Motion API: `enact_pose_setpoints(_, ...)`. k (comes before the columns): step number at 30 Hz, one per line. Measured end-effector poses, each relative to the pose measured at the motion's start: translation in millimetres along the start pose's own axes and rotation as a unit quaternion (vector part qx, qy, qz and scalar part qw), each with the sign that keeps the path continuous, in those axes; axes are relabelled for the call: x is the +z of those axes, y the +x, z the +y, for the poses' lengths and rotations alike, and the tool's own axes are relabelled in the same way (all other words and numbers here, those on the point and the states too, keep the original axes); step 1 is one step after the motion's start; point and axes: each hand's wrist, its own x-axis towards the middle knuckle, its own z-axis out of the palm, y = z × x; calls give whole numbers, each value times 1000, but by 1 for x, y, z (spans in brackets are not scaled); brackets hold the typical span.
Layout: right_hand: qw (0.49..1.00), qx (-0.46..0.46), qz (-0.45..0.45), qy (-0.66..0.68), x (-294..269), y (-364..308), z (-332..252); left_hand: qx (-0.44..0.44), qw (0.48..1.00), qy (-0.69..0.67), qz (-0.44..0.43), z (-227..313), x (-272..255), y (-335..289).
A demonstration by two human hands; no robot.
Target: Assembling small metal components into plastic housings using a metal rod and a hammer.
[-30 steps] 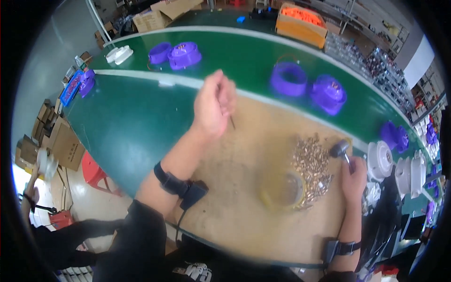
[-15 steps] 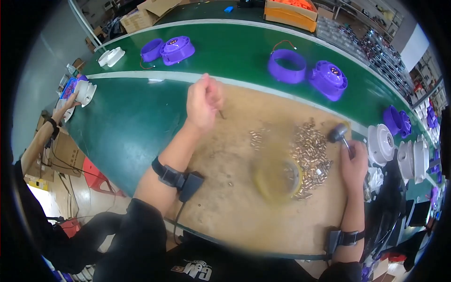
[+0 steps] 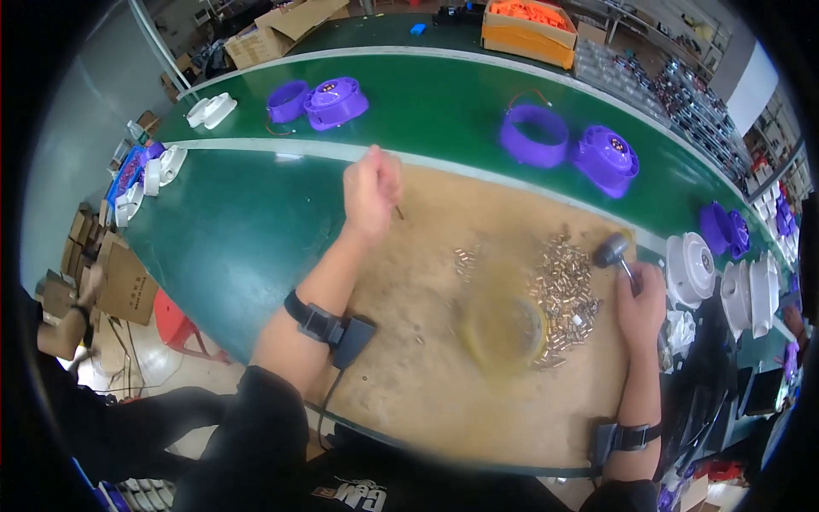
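My left hand is closed, raised near the far edge of a tan work mat. A thin dark rod pokes out below its fingers; the rest of it is hidden. At the mat's right side my right hand is wrapped round the handle of a small hammer with a dark, rounded head. Left of the hammer lies a heap of small copper-coloured metal cylinders, with several more lying apart. A blurred yellowish round shape shows beside the heap; I cannot make out what it is.
Beyond the mat, purple housings and purple rings stand on a green belt. White round housings stand close to my right hand. A person's arm is at the far left, by a red stool.
The person at the left has drawn a hand down and away from the white parts. My two hands keep nearly the same place and grip. The view has shifted slightly.
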Motion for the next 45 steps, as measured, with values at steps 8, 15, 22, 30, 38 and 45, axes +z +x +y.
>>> enact_pose_setpoints(8, 1000, 3, 2, 17, -4, -4, -12, 30, 1000, 3, -9, 11, -2, 0)
enact_pose_setpoints(15, 1000, 2, 3, -9, -7, -6, -13, 28, 987, -145, 61, 36, -3, 7)
enact_pose_setpoints(22, 1000, -8, 3, -3, -6, -7, -21, 84, 996, -5, 37, 5, -20, 10)
enact_pose_setpoints(30, 1000, -2, 4, -7, -4, -8, -48, 54, 998, 19, 17, 25, -36, 12)
enact_pose_setpoints(38, 1000, -1, 6, -20, -3, -10, -66, -2, 963, -195, 184, 40, -73, 30)
enact_pose_setpoints(45, 1000, 21, -6, -15, 1, -14, -81, 71, 982, -116, 129, 50, -70, 34)
